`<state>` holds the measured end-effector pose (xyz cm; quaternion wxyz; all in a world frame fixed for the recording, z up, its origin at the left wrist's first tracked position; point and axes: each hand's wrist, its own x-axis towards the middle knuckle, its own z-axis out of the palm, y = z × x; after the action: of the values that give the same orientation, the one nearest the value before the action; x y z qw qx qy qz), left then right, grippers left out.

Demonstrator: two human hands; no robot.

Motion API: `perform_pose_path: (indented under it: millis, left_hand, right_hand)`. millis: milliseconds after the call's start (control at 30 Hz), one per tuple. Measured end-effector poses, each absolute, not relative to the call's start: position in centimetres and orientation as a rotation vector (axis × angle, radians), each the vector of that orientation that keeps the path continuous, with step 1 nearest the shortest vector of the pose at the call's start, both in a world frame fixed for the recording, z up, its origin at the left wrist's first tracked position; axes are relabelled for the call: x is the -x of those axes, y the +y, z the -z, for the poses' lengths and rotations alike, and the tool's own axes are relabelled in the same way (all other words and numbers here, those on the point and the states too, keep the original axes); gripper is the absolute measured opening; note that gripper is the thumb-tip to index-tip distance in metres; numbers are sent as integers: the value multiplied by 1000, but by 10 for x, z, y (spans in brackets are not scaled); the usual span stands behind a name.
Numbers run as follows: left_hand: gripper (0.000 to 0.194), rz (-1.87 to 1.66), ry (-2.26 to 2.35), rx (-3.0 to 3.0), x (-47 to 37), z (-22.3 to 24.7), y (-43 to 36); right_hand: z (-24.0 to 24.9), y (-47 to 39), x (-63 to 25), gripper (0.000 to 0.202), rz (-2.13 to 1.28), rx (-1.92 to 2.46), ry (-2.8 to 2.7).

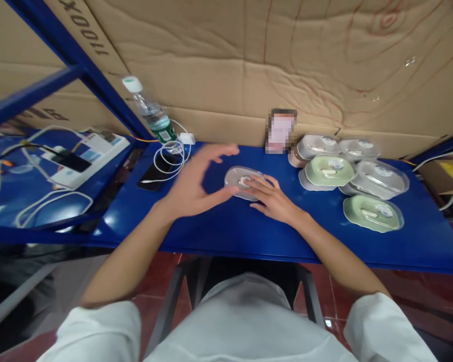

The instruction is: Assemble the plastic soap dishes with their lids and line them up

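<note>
A small oval food container [232, 177] with a clear lid and a round label lies on the blue table in front of me. My right hand [274, 198] rests over the right part of its lid, fingers stretched out flat, partly covering the label. To the left of the container, my left hand [196, 183] is held up with thumb and fingers spread wide and nothing in it. The left hand is slightly blurred, and its thumb tip appears close to the lid; whether it touches I cannot tell.
Several lidded containers, among them a green one [373, 213], are grouped on the right. A phone [281, 131] leans against the cardboard wall [211, 75]. At the left are a water bottle [154, 120], a dark phone [151, 176], a white cable [169, 173] and a power strip [98, 161].
</note>
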<state>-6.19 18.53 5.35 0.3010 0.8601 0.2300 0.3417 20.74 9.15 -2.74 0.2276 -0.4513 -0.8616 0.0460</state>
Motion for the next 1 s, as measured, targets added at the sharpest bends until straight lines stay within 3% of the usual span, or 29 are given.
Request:
perform_pose_path:
  millis: [100, 267, 467, 567, 733, 1000]
  left_hand:
    - [98, -559, 484, -2395, 40, -26, 211]
    - [83, -548, 586, -2416, 40, 23, 234]
    - [74, -649, 647, -2501, 57, 19, 234]
    - [67, -778, 697, -2537, 58, 16, 240]
    - [60, -915, 939, -2531, 65, 28, 258]
    - [51, -648, 1129, -2589, 69, 48, 281]
  right_hand:
    - [26, 89, -205, 43, -92, 1283, -2324]
    - [30, 88, -205, 51, -18, 1364, -2209]
    - [44, 91, -204, 70, 10, 1411, -2142]
    - [46, 91, -201, 64, 37, 1411, -2165]
    - [45, 91, -197, 36, -5, 1380, -2255]
    - [42, 87, -191, 32, -116, 1305, -2319]
